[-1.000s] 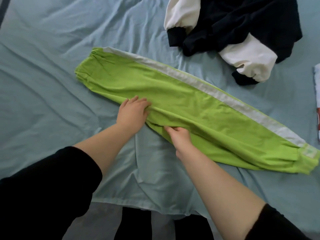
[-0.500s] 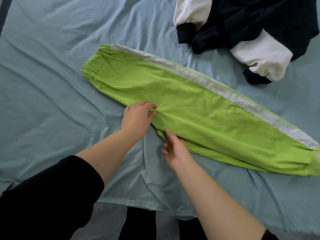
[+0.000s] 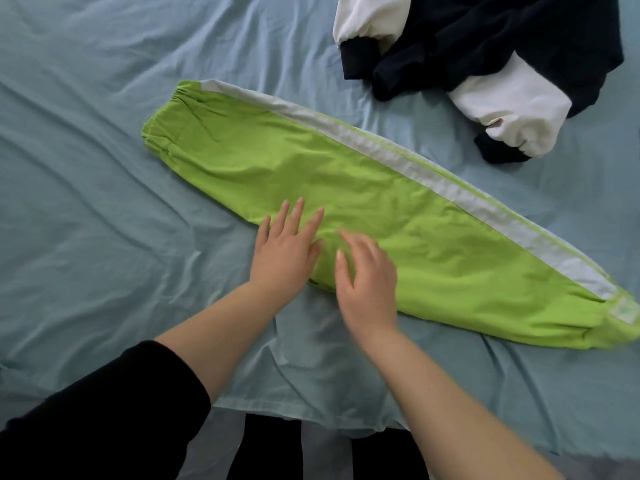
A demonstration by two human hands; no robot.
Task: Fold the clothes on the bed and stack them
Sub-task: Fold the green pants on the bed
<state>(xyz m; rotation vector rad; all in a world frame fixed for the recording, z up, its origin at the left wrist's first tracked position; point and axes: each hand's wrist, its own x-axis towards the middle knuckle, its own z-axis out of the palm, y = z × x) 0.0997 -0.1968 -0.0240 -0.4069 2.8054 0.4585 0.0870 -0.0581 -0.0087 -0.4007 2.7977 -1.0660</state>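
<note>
Garments in view: 2. Hands in view: 2.

Item 1: one pair of green trousers (image 3: 363,202), folded lengthwise into a single long band. It is lying diagonally across the blue bed sheet (image 3: 86,168), running from upper left to lower right. One pale grey stripe (image 3: 398,157) is running along its far edge. Two gathered ends are showing, one at each end of the band.

Item 2: one dark jacket (image 3: 485,46) with two white sleeves, each ending in a dark cuff. It is sitting crumpled at the top right, apart from the trousers and not folded.

Your left hand (image 3: 284,251) is lying flat on the near edge of the trousers, about midway along, with the fingers straight and fanned apart; the little-finger side is reaching onto the sheet. It is gripping nothing.

Your right hand (image 3: 367,275) is sitting just beside the left, over the same near edge. It is motion-blurred. The fingers are loosely bent and parted, closing on nothing. Whether the palm is touching the cloth, you cannot tell from this view.

One black sleeve (image 3: 104,410) is covering your left arm, pushed up above the forearm. Your two dark-clad legs (image 3: 266,448) are showing below the near edge of the sheet.
</note>
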